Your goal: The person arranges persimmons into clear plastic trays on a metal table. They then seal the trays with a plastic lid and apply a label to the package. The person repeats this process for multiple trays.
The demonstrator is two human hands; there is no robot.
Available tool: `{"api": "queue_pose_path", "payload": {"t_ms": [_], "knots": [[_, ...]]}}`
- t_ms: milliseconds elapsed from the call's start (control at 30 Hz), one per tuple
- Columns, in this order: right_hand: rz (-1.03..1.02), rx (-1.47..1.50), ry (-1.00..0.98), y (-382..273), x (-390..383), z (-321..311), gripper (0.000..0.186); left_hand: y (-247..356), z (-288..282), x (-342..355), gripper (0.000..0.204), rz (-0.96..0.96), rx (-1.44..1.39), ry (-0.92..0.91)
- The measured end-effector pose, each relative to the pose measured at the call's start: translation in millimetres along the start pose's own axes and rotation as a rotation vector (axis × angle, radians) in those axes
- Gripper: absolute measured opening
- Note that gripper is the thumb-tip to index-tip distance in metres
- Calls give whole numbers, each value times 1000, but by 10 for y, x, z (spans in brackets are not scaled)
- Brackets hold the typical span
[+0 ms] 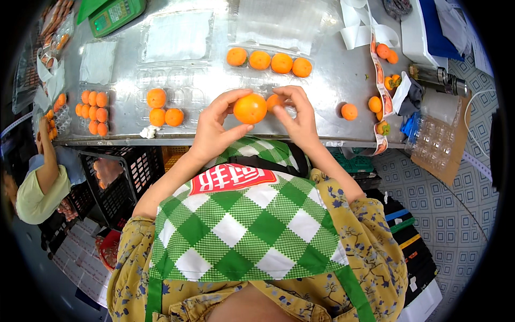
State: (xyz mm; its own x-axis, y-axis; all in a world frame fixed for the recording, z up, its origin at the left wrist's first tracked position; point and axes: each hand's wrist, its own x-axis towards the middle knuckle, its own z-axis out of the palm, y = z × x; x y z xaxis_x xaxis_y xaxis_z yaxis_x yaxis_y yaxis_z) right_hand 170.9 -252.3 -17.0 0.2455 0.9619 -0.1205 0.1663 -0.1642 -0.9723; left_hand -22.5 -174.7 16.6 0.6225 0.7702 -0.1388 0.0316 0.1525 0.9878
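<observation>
My left hand (217,123) has its thumb and fingers around a round orange persimmon (250,109), lifted above the table's near edge. Just to its right, my right hand (296,114) curls its fingers on another persimmon (274,102), of which only part shows. Beyond my hands, several persimmons (270,61) stand in a row at the near end of a clear plastic tray. Three persimmons (156,98) sit in the cups of a clear tray to the left. A lone persimmon (349,111) lies on the metal right of my hands.
A green scale (115,17) stands far left on the metal table (343,70). A filled tray of small orange fruit (93,111) is left. A label strip (379,86) and more persimmons (375,104) lie right. Black crates (131,172) sit below; a co-worker's arm (47,161) reaches in left.
</observation>
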Motion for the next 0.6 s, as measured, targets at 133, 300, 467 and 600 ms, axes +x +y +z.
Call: {"api": "queue_pose_path", "payload": {"t_ms": [133, 300, 467, 600], "knots": [[187, 247, -105, -375, -17, 114, 35, 9, 13, 1, 58, 174, 370, -105], [270, 513, -166, -387, 35, 97, 23, 9, -8, -24, 61, 189, 359, -125], [449, 693, -144, -395, 20, 48, 21, -41, 11, -74, 62, 89, 111, -80], [295, 408, -60, -252, 37, -42, 29, -6, 10, -40, 50, -336, -568, -79]]}}
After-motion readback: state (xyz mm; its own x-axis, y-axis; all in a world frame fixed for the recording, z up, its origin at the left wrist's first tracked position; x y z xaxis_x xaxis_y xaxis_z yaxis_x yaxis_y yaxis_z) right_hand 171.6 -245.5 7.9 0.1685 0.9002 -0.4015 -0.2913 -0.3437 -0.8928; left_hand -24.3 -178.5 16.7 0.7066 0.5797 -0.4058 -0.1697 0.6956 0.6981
